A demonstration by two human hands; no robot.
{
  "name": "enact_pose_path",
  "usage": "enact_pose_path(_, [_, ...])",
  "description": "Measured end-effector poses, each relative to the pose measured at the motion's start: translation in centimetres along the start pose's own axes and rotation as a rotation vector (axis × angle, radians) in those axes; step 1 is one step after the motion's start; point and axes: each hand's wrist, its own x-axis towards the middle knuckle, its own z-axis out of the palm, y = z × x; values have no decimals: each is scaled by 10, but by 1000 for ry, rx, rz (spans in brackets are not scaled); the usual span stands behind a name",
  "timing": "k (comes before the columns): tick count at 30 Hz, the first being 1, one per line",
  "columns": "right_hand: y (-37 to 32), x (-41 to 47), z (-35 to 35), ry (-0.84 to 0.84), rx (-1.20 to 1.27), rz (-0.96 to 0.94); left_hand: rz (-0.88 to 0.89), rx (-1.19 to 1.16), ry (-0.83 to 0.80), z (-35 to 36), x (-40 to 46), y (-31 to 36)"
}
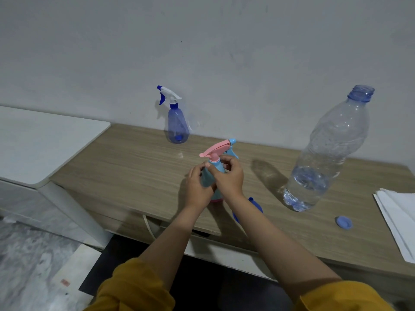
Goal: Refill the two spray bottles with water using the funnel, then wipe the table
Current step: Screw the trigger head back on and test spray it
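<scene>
A light-blue spray bottle with a pink trigger head (216, 151) stands on the wooden table (134, 167) near its front edge. My left hand (198, 186) grips the bottle's body. My right hand (230, 176) pinches the collar under the pink head. A blue funnel (256, 205) lies on the table just behind my right wrist, partly hidden. A second spray bottle (177, 124), blue with a white head, stands by the wall. A large clear water bottle (330, 151), uncapped and about a third full, stands at the right.
The water bottle's blue cap (343, 222) lies near the table's front right. White paper or cloth (397, 218) lies at the right edge. A white cabinet (40, 140) stands at the left, and a grey wall runs behind the table.
</scene>
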Motion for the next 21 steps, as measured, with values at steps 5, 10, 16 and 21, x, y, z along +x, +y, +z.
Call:
enact_pose_path(5, [4,1,4,1,-84,-11,11,3,20,2,1,-2])
enact_pose_path(10, [1,0,7,54,-86,-28,2,28,-10,1,2,-4])
enact_pose_path(16, [-6,-11,-1,155,-87,-34,-13,33,-34,-4,5,-4])
enact_pose_path(21, [-11,-13,11,222,-264,-71,-17,56,-112,-12,-2,-4])
